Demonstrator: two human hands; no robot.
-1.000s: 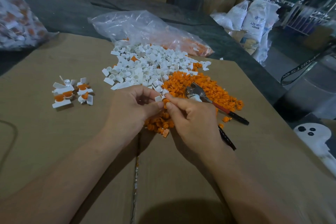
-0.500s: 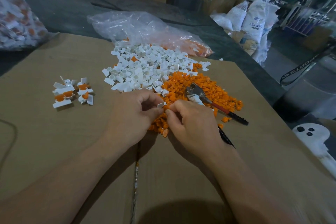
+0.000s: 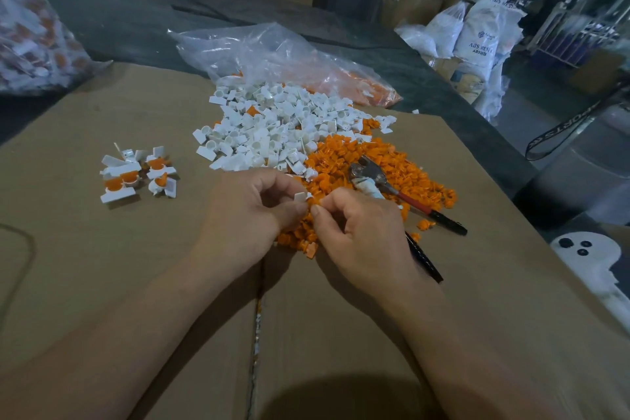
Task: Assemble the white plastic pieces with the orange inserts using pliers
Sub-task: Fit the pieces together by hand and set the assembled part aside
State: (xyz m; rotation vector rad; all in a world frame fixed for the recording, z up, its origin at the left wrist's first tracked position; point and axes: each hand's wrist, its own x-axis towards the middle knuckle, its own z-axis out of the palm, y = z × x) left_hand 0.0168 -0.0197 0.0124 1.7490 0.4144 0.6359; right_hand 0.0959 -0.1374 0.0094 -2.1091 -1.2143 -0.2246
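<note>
Head view: both hands meet over the near edge of the orange pile [image 3: 358,160], about mid-cardboard.
Left hand [image 3: 252,215]: fingers curled, thumb and forefinger pinching one white piece [image 3: 300,196] by its flat tab.
Right hand [image 3: 361,232]: thumb and forefinger pinched together right against that piece, on what I take for an insert [image 3: 312,204]; it is mostly hidden.
Handling: both parts look tiny, light, stiff moulded plastic with a smooth finish, so I judge they can slip or flick away. I would hold the white piece by its tab, leaving the round socket free, and the insert by its rim.
Pliers [image 3: 370,174]: lying untouched on the orange pile, just beyond my right hand, handles toward the right edge.
White pile [image 3: 272,133]: beyond my hands, touching the orange pile, toward the far edge of the cardboard [image 3: 102,266].
Finished pieces [image 3: 136,174]: a small cluster well to the left.
Bag [image 3: 272,51]: clear, at the far edge.
Change: since a second ago my hands have dropped slightly toward me with the same pinch; pliers and piles unmoved.
</note>
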